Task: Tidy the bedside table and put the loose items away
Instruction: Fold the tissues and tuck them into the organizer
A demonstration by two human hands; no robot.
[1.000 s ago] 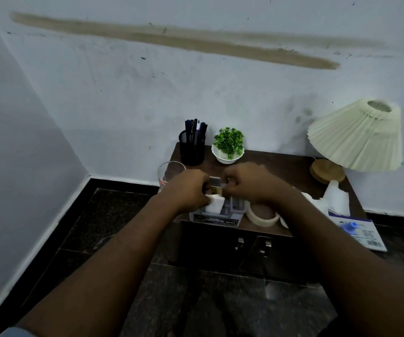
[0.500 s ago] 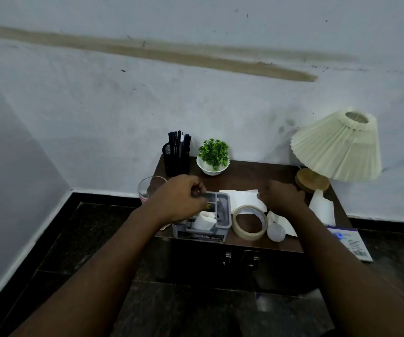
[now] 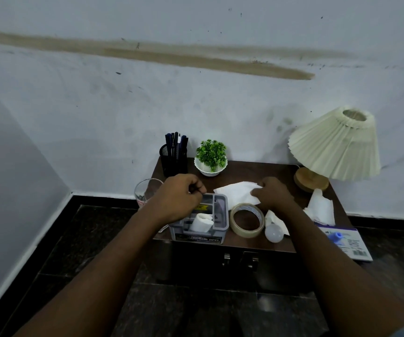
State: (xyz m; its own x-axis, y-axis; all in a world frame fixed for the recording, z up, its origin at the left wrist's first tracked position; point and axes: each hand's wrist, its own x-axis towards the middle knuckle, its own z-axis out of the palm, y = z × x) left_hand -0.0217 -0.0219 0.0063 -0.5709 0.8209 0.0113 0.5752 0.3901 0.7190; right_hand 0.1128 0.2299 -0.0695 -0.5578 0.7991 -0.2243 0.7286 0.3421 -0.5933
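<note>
A grey organiser box (image 3: pixel 199 235) stands at the front left of the dark wooden bedside table (image 3: pixel 257 170), with a small white roll (image 3: pixel 201 222) and a yellow-and-black item (image 3: pixel 201 207) inside. My left hand (image 3: pixel 176 198) hovers over the box's back left corner with its fingers curled; nothing shows in its grip. My right hand (image 3: pixel 274 193) pinches the right edge of a flat white tissue (image 3: pixel 236 193) lying behind a roll of tape (image 3: pixel 232 221). A white bulb (image 3: pixel 274 232) lies right of the tape.
At the back stand a black pen holder (image 3: pixel 174 161), a small plant in a white bowl (image 3: pixel 211 158) and a pleated lamp (image 3: pixel 334 144). A glass (image 3: pixel 144 190) sits at the left edge, crumpled tissue (image 3: pixel 321 209) and a printed packet (image 3: pixel 349 243) at the right edge.
Both hands were together over the box a second ago. My right hand has since moved right and taken hold of the flat tissue; my left hand stays at the box.
</note>
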